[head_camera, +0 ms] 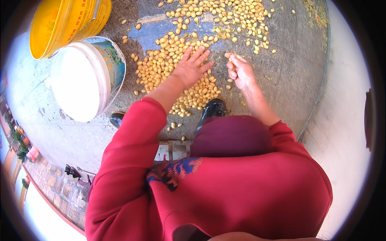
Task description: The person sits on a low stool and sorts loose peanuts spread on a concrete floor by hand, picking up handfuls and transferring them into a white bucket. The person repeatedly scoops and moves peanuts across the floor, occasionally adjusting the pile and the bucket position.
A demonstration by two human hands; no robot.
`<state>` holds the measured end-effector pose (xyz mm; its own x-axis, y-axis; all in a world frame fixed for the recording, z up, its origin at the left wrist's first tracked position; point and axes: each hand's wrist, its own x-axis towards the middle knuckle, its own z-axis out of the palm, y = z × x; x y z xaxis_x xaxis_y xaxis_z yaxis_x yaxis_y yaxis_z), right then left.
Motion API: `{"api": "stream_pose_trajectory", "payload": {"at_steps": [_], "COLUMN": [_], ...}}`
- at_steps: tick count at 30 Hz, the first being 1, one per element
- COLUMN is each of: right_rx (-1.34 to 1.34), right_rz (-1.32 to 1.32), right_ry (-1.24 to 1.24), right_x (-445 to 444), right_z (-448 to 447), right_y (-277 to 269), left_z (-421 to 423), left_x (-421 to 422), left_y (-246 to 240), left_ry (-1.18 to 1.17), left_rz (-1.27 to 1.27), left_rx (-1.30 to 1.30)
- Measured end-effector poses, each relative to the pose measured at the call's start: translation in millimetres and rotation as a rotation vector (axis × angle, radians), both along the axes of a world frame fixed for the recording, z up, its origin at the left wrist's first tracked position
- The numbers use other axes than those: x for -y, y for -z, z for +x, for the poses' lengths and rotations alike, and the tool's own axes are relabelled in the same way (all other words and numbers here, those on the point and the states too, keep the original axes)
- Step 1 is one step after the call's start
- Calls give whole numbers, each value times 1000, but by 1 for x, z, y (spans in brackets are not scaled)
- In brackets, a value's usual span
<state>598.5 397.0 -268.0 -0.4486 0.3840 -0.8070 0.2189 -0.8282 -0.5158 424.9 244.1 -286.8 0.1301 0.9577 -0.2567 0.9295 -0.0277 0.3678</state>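
A wide heap of pale yellow nuts (161, 67), which look like ginkgo nuts, lies on the wet concrete floor before me. My left hand (193, 66) rests palm down on the heap's right side with its fingers spread. Just right of the heap, my right hand (239, 70) is curled, its thumb against the index finger. A bit of yellow shows by these fingertips, too small to tell whether it is a held nut. A second, looser spread of nuts (248, 22) lies farther off, some with yellow pulp about them.
At left stand a white-lidded bucket (75, 81) with a wire handle and a yellow bucket (45, 30) bearing writing. My black boot (215, 108) touches the heap's near edge; the other boot (117, 119) is farther left. A pale wall (337, 90) bounds the right side.
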Motion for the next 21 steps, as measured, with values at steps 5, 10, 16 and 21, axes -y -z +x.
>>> {"api": "stream_pose_trajectory", "payload": {"at_steps": [5,10,16,21], "right_rx": [240,195,148,142], "right_rz": [178,153,339,572], "right_ry": [-201,-384,-550,-674], "right_x": [-16,-22,-20,17], "right_z": [10,5,9,22], "right_y": [-21,-50,-137,-214], "left_z": [-61,-78,-73,-54], "left_x": [56,91,103,105], "left_y": [7,-3,-24,-43], "left_ry": [119,-191,-693,-744], "left_rz": [97,168,317,198], "left_rx": [83,106,288,269]}}
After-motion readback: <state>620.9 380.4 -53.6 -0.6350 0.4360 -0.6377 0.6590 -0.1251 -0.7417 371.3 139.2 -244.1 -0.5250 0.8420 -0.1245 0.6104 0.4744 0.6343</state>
